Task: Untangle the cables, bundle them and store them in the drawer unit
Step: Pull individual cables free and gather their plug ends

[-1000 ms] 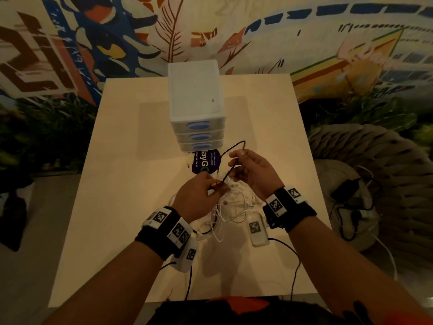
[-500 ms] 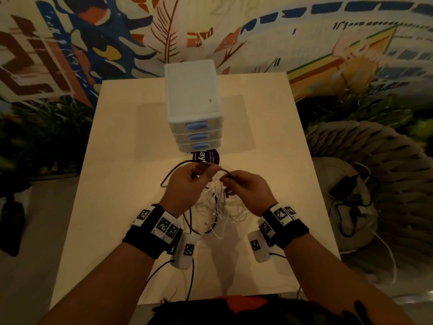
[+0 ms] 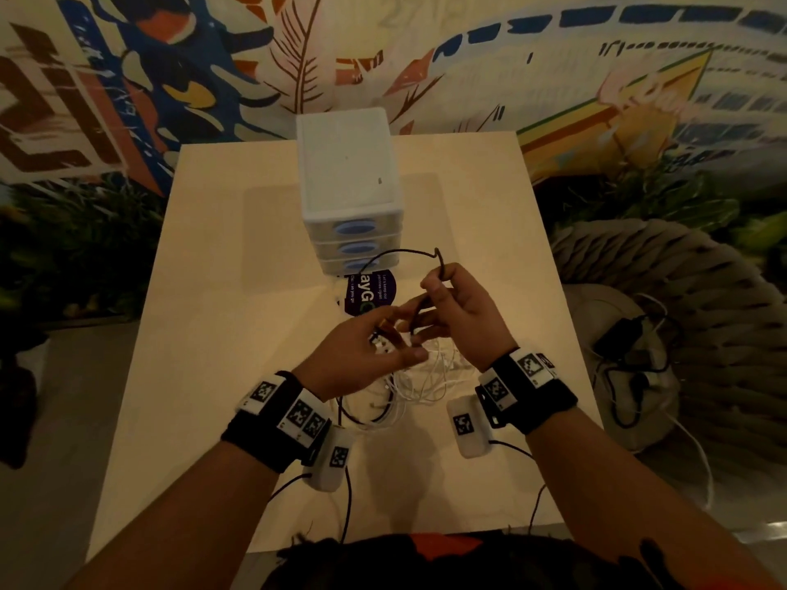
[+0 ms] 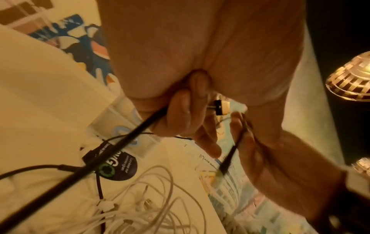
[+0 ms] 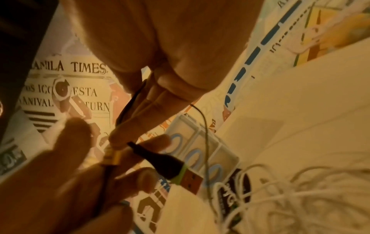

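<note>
Above the table (image 3: pixel 221 291), chest-side of the drawers: both hands raised over the cable heap, working one black lead.

Left hand (image 3: pixel 362 355): fingers curled round the black cable (image 3: pixel 400 251), close to a gold-collared plug (image 5: pixel 112 156) that pokes out past the knuckles.

Right hand (image 3: pixel 462 317): thumb and fingers pinching the same black cable further along; USB plug with a green collar (image 5: pixel 180 175) dangling just below the fingertips, metal end pointing down toward the table.

Key relation: between the two grips, black cable arcs up and away toward the drawer unit (image 3: pixel 349 185), loop crest just in front of the lowest drawer; long axis of the loop roughly side to side. Rest of the black lead trails back down under the left wrist into the heap, so slack to be pulled lies on the left-hand side.

White cables (image 3: pixel 426 376): loose tangle on the table directly below and between the hands, touching the black lead where it drops in.

Nearer hand: right for the USB end, left for the tangle.

Drawer unit: three drawers, blue oval handles, all closed, just beyond the hands.

Stage, by judgement: untangling only; nothing bundled or stored.

Writing: round dark sticker (image 3: pixel 369 293) on the table, partly legible "ayG" and "Let's keep our"; on the mural (image 5: pixel 68 88), "MANILA TIMES", "CARNIVAL", "TURN" in part.
</note>
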Available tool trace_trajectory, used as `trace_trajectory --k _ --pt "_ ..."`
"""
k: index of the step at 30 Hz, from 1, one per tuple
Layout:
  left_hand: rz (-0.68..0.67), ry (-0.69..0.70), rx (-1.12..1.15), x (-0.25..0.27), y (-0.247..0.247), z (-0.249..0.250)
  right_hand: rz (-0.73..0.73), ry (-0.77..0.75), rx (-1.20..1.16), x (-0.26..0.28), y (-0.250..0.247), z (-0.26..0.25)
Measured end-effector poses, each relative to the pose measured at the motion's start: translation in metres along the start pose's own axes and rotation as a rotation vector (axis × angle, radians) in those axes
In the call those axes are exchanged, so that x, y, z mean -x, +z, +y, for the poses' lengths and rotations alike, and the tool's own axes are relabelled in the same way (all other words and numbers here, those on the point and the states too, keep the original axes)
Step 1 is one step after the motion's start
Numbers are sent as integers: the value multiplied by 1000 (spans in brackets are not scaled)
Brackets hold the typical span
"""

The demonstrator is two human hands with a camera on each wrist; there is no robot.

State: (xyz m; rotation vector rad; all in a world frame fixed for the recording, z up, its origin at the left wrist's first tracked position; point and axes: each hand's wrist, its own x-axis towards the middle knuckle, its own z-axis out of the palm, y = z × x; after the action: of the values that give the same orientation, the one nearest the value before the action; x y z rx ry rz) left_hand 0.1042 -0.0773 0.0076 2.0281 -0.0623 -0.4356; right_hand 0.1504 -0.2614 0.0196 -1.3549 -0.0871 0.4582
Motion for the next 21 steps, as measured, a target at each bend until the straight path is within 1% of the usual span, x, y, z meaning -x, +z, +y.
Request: trace_trajectory --k 1,3,5,6,8,11,13,14,16,18,20,21 --pt "-6 18 -66 -1 3 0 -16 -6 -7 -1 5 -2" --pt "35 22 -139 0 5 -2 -19 -11 -15 -4 10 -3" --pt "97 12 -89 4 3 -6 9 -43 25 -6 6 2" --pt "133 11 -40 6 -1 -8 15 -62 80 -6 1 6" --pt "205 12 53 11 -10 -9 -44 -84 281 -5 -5 17" --pt "303 28 185 17 -26 -5 -247 -40 755 -2 -6 37" --pt "371 55 237 22 -37 1 -331 71 1030 -5 -5 49" --pt "407 69 239 25 -43 4 -341 147 1129 -6 -6 53" --pt "466 90 235 30 -52 8 -276 256 1236 -10 -13 61" --pt "508 95 235 36 -60 7 -157 314 1239 -13 -21 65" --pt "547 87 227 42 -64 4 -71 312 1260 -16 -26 65" --pt "564 80 224 44 -65 2 -37 274 1274 -17 -28 63"
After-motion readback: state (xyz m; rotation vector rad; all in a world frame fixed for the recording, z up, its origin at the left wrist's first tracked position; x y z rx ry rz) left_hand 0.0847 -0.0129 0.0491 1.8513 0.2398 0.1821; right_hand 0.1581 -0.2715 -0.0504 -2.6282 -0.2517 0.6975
